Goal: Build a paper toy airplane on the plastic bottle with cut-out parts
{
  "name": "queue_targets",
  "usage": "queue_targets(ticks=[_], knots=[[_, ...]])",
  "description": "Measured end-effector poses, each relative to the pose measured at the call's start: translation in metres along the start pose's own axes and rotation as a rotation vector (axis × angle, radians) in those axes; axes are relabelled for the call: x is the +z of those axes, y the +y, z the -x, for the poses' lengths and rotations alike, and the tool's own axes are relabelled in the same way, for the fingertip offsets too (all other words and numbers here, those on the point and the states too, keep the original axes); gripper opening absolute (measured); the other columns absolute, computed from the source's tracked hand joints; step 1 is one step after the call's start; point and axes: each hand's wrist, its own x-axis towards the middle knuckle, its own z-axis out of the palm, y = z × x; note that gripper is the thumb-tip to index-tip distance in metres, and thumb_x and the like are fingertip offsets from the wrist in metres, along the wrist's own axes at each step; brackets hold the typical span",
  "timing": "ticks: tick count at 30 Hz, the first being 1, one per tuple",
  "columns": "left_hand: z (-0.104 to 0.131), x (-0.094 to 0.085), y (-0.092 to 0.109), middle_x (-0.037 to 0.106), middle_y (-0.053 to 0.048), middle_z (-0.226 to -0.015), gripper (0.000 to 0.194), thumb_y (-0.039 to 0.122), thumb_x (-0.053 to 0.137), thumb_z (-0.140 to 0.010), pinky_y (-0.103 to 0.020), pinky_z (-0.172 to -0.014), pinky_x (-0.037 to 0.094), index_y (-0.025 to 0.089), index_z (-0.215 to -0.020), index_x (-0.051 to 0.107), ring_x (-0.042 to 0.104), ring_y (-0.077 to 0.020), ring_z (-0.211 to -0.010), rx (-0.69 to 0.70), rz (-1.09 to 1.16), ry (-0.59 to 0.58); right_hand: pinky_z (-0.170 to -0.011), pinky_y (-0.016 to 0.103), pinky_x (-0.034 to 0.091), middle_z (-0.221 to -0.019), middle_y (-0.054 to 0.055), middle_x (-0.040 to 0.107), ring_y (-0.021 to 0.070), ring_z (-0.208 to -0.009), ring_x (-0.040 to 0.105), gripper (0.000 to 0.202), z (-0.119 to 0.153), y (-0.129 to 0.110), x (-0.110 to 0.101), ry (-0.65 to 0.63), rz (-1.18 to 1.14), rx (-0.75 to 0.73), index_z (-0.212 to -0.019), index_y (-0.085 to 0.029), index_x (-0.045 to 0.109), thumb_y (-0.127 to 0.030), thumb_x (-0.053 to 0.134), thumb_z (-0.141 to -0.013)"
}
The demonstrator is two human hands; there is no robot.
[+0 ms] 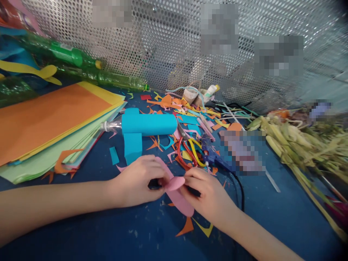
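Note:
Pink paper pieces [181, 203], a long rounded strip with a smaller rounded piece across it, are held between both hands near the middle of the table. My left hand [143, 177] pinches the paper from the left, fingers curled. From the right, my right hand [203, 192] pinches the other end of the small piece between thumb and fingers. Beyond the hands lies a bottle wrapped in blue paper [149, 124], with blue flaps at its sides and its clear neck pointing left. Red-handled scissors [187, 148] rest just past my right hand.
Stacked coloured paper [54, 123] covers the left side. Green bottles [108, 78] lie at the back. Behind the scissors is a blue glue gun [217, 159] with a black cord. Paper scraps [165, 101] are scattered about; dried husks [293, 141] lie right, before a perforated metal panel [163, 40].

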Motion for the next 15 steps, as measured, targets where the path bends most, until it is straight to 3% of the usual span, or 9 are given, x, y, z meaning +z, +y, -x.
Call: queue_targets(ticks=[4, 10, 12, 15], knots=[[0.0015, -0.0004, -0.0001, 0.067, 0.001, -0.08, 0.011, 0.01, 0.056, -0.072, -0.031, -0.082, 0.041, 0.02, -0.075, 0.059, 0.058, -0.0147, -0.08, 0.015, -0.03, -0.006, -0.063, 0.03, 0.046, -0.078, 0.005, 0.062, 0.0171, -0.073, 0.058, 0.017, -0.0013, 0.0016, -0.006, -0.04, -0.075, 0.027, -0.083, -0.02, 0.068, -0.018, 0.051, -0.084], [0.0043, -0.002, 0.0012, 0.065, 0.0, -0.08, 0.009, 0.01, 0.056, -0.075, -0.03, -0.08, 0.04, 0.018, -0.073, 0.059, 0.057, -0.0142, -0.079, 0.044, -0.096, -0.053, -0.06, 0.025, 0.047, -0.08, 0.0, 0.064, 0.0137, -0.067, 0.058, 0.017, -0.0022, 0.006, -0.005, -0.037, -0.194, 0.224, -0.095, -0.024, 0.06, -0.016, 0.059, -0.08], [0.0037, -0.0023, 0.0018, 0.065, 0.0, -0.08, 0.009, 0.011, 0.055, -0.076, -0.03, -0.079, 0.041, 0.018, -0.071, 0.059, 0.057, -0.0143, -0.079, 0.055, -0.099, -0.051, -0.067, 0.027, 0.048, -0.087, 0.001, 0.063, 0.0148, -0.076, 0.059, 0.026, -0.0026, 0.0062, -0.0031, -0.044, -0.195, 0.162, -0.102, -0.024, 0.06, -0.011, 0.058, -0.08], [0.0021, -0.0032, 0.002, 0.064, 0.0, -0.077, 0.009, 0.012, 0.055, -0.078, -0.029, -0.077, 0.042, 0.018, -0.072, 0.06, 0.056, -0.0138, -0.076, 0.031, -0.066, -0.044, -0.075, 0.03, 0.047, -0.091, 0.003, 0.062, 0.0169, -0.086, 0.058, 0.022, -0.0036, 0.0051, -0.0016, -0.038, -0.187, 0.07, -0.095, -0.024, 0.064, -0.009, 0.055, -0.082]])
